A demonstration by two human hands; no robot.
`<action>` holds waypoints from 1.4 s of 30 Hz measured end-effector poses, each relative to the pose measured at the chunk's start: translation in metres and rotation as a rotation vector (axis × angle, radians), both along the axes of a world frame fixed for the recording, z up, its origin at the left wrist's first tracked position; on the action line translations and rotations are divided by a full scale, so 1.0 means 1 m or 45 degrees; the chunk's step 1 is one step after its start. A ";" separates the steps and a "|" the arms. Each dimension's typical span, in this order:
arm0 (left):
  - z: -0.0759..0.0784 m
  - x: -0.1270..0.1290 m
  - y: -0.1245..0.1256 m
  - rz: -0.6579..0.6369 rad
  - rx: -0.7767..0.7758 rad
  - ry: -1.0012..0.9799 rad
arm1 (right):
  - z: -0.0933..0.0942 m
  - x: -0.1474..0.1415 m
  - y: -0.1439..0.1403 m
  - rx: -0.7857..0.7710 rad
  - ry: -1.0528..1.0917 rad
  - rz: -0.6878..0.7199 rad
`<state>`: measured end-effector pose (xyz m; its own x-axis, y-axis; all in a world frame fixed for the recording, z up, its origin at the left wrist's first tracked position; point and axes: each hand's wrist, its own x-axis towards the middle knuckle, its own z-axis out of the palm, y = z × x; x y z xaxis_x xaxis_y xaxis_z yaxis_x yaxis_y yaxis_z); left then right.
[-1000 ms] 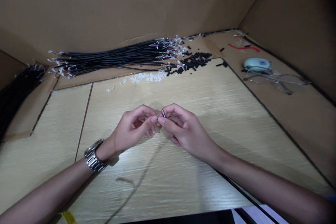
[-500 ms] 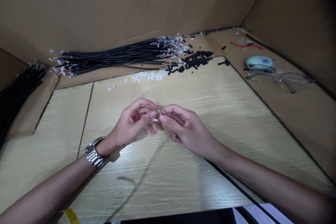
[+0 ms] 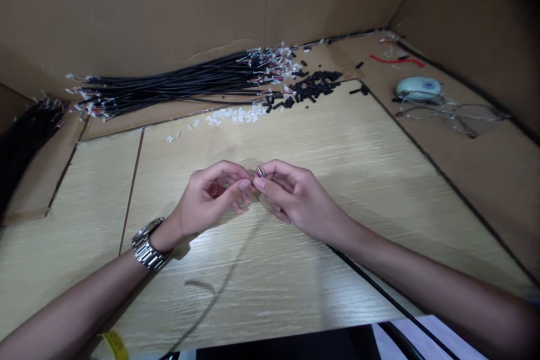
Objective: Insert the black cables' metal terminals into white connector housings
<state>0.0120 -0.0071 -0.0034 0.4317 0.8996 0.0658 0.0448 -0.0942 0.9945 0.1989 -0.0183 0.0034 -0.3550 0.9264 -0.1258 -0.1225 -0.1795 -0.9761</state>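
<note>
My left hand [image 3: 213, 199] and my right hand [image 3: 295, 197] meet fingertip to fingertip above the middle of the pale wooden table [image 3: 346, 146]. Between thumb and forefinger of my right hand sticks up the end of a thin black cable [image 3: 260, 172], with coloured wire tips showing. The rest of that cable [image 3: 379, 292] runs under my right forearm toward the near edge. My left fingers pinch against the cable end; whatever small part they hold is hidden. A metal watch [image 3: 147, 247] sits on my left wrist.
A long bundle of black cables [image 3: 169, 87] lies at the back, with a heap of small black sleeves [image 3: 312, 87] and small white connectors [image 3: 236, 115] beside it. A mouse [image 3: 417, 88] and glasses [image 3: 455, 115] lie at the right. Cardboard walls [image 3: 169, 5] surround the table.
Both hands have stayed together at the cable end, shifting slightly up in the picture. My left fingers have closed in on the tip again after parting a little.
</note>
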 end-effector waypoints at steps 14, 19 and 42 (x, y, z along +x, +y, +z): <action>0.001 0.001 0.000 -0.030 0.001 0.021 | 0.001 0.001 0.001 -0.002 -0.013 -0.044; 0.003 0.000 0.004 -0.138 -0.172 0.041 | -0.001 0.001 0.000 0.032 -0.006 -0.085; 0.007 -0.001 0.001 -0.194 0.111 0.193 | 0.002 0.001 -0.010 0.182 -0.194 -0.092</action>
